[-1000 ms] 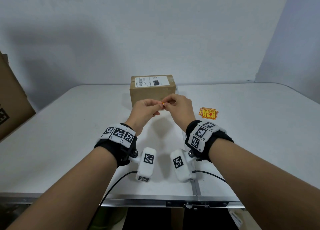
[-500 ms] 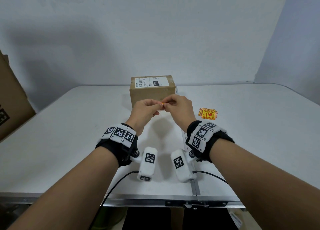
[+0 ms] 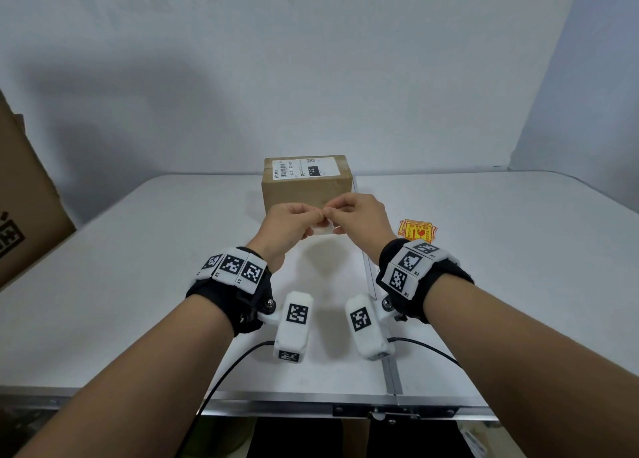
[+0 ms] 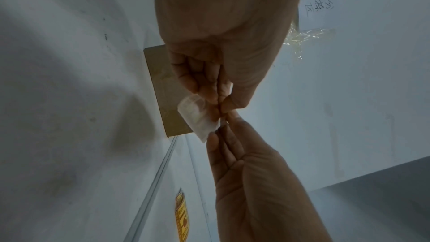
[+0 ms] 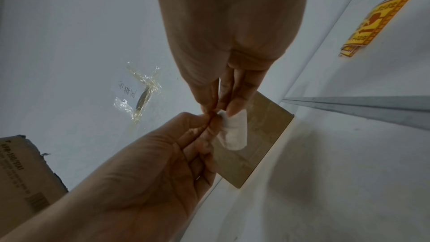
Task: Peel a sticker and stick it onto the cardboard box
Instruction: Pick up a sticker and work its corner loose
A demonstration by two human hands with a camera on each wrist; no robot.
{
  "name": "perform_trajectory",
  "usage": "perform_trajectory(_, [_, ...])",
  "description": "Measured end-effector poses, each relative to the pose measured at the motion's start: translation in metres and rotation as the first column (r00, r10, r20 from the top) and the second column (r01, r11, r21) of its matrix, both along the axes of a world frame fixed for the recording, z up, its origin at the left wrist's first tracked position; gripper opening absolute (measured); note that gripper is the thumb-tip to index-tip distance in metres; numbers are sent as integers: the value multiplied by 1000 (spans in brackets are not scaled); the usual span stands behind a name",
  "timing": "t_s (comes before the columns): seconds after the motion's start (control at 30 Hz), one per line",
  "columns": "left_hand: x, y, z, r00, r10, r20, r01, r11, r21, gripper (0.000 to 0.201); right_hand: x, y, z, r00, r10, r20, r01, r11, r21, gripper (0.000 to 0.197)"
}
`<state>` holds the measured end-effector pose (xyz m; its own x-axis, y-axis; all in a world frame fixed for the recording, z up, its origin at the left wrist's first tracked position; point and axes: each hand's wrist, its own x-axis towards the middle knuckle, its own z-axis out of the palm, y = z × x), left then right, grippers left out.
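Left hand (image 3: 288, 224) and right hand (image 3: 359, 217) both pinch one small white-backed sticker (image 3: 323, 229) with curled fingertips, above the table, just at 6 o'clock of the brown cardboard box (image 3: 307, 188).

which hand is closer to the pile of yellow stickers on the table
Right. The right hand is raised just left of the yellow stickers; the left hand is farther left, beyond the right hand, both pinching one white-backed sticker.

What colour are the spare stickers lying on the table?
Yellow with red print, clearest in the right wrist view: stickers.
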<state>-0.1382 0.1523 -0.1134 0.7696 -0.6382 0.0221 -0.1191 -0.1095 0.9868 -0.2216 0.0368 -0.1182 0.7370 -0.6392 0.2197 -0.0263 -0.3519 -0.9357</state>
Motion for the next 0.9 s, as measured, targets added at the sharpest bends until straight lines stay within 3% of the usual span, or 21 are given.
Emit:
perform_trajectory(0.27, [2, 3, -1, 1000, -8, -16, 8, 999, 39, 23, 2, 0, -5, 1000, 0, 17, 0, 1000, 25, 9])
perform_trajectory(0.9, [6, 16, -10, 999, 29, 26, -30, 999, 15, 25, 8, 12, -13, 998, 55, 31, -52, 992, -114, 5])
